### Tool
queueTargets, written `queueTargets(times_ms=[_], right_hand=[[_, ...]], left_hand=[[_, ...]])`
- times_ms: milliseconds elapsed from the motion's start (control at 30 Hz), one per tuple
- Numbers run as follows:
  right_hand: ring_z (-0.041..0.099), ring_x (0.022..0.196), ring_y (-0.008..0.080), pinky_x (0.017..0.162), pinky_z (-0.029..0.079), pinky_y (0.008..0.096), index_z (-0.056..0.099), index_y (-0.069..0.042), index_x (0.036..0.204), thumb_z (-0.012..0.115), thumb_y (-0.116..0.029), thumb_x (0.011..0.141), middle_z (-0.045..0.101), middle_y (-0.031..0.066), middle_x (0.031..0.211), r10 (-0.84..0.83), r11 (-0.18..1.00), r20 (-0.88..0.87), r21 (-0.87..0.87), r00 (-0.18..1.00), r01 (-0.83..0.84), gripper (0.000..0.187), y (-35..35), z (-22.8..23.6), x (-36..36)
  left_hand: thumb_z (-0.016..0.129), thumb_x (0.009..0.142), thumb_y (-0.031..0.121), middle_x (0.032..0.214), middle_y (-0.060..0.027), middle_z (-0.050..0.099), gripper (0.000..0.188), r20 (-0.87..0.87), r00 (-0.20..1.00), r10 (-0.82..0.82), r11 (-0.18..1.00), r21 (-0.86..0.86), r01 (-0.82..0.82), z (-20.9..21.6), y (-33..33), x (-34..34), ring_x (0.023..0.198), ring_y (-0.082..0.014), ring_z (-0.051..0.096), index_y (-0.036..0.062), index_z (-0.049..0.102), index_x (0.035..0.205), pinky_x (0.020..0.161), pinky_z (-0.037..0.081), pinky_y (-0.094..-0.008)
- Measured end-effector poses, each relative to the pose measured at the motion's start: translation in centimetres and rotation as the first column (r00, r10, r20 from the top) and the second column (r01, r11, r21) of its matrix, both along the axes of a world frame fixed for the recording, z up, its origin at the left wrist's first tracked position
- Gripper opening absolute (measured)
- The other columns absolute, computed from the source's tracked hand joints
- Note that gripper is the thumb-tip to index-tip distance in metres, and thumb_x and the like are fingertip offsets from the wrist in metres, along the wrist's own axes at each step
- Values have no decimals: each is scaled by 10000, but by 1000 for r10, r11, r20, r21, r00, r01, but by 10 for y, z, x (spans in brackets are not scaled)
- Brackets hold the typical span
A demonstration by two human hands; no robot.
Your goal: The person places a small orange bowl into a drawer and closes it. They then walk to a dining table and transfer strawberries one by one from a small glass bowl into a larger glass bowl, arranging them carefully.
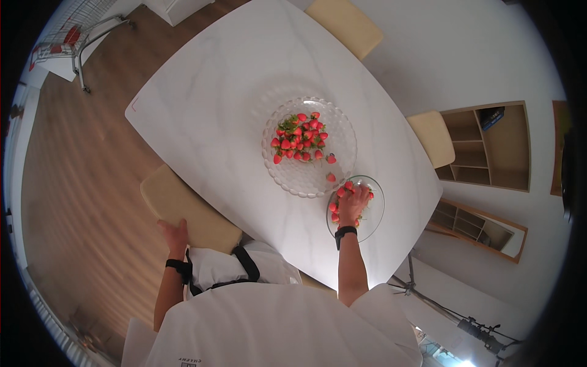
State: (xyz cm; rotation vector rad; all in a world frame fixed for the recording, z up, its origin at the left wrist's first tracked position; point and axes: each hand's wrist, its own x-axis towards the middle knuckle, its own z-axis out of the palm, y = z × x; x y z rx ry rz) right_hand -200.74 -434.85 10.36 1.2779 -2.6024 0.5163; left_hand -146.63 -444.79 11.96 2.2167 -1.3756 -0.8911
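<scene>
My right hand (354,207) reaches down into a clear glass bowl (380,215) near the table's right edge. Its fingers are bent down among red strawberries (334,208), and the fingertips are hidden, so what they grip does not show. Beyond it to the left is a larger clear plate with a scalloped rim (278,177). A heap of strawberries with green leaves (299,139) fills its far left part, and a single strawberry (331,177) lies near its front rim. My left hand (175,237) hangs beside a beige chair, thumb apart from the fingers, holding nothing.
Both dishes stand on a white marbled table (214,104). Beige chairs stand at its near left (189,211), right (431,138) and far side (345,25). Wooden wall shelves (489,147) are at the right, above a tripod-like stand (452,315). A shopping cart (73,43) stands far left.
</scene>
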Motion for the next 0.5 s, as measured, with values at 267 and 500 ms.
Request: queueTargets(times_ms=[267,500], right_hand=[[245,1292,411,1005,320,506,440,-151,1289,694,-365,714,194,159,1457,221,871,296,370,929,-324,665,-137,0,51],[346,1173,429,888,367,589,522,-205,1168,645,-436,729,236,177,1404,29,939,392,304,919,-159,511,-178,-42,97]], left_hand=[[670,723,208,999,-294,550,612,65,998,22,997,-72,-17,-13,4,7,920,-435,563,-93,316,1122,803,456,-460],[654,730,161,930,-300,564,542,34,999,42,999,3,-42,0,-1,-3,873,-456,571,-56,296,1075,759,469,-465]])
